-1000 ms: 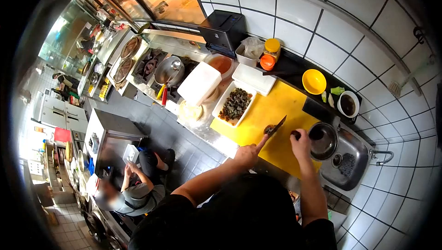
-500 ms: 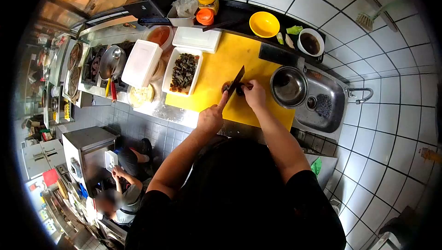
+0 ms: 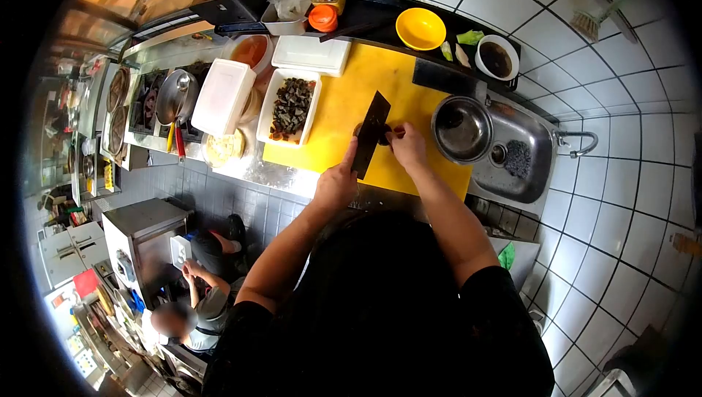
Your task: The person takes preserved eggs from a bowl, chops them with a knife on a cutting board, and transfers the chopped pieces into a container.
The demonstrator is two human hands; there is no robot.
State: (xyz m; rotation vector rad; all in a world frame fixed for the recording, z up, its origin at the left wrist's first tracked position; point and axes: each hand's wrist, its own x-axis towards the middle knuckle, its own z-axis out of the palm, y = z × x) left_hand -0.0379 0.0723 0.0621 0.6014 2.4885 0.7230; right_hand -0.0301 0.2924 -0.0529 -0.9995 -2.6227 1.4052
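A dark, broad-bladed knife [image 3: 374, 130] is over the yellow cutting board [image 3: 409, 172]. My left hand [image 3: 337, 183] is closed on it from the near left, index finger stretched toward the blade. On the blade's other side, my right hand [image 3: 406, 145] has its fingertips pressed together at a dark piece of food [image 3: 385, 134]. Part of a dark item shows just left of the blade, mostly covered by it. To the left, a white tray [image 3: 311, 120] holds many dark cut pieces [image 3: 293, 107] and rests partly on the board.
Right of the board, a metal bowl [image 3: 461, 130] sits in the sink [image 3: 537, 152]. Behind are a yellow bowl [image 3: 420, 29] and a bowl of dark liquid [image 3: 496, 58]. White lidded containers [image 3: 223, 97] and a pan [image 3: 175, 97] stand left. A co-worker [image 3: 212, 305] is at lower left.
The view has swung, shifting the counter leftward in the picture. My right hand has come in beside the knife, and the blade now shows its broad face.
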